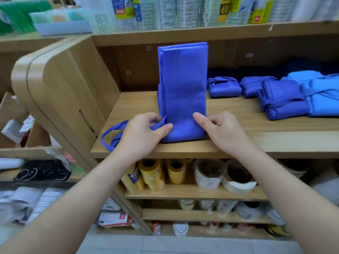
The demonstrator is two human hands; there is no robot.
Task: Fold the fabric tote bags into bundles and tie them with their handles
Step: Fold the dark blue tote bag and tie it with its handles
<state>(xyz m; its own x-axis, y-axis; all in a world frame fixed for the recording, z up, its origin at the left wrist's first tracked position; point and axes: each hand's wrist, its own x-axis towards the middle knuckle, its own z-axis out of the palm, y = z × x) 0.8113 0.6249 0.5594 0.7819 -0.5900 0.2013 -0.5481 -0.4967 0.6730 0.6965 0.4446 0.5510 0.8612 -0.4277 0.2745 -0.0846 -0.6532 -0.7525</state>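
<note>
Our left hand (143, 132) and right hand (222, 132) are pinching tote bag (183, 85) near end to roll, leaving handles (113, 136) left of it free for tying.

We count one tote bag (183, 79); right of it, at least three dark-blue bundles (224, 88), two light-blue bundles (322, 101); below it, three yellow rolls (152, 175), two white rolls (208, 173).

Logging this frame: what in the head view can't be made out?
1. Head view: the bag's near end, rolled or flat, is covered by the left hand and right hand.
2. The handles pass behind the left hand, so where they join is hidden.
3. The bundles run off the right edge, so no count.
4. Top-shelf labels are blurred.
</note>
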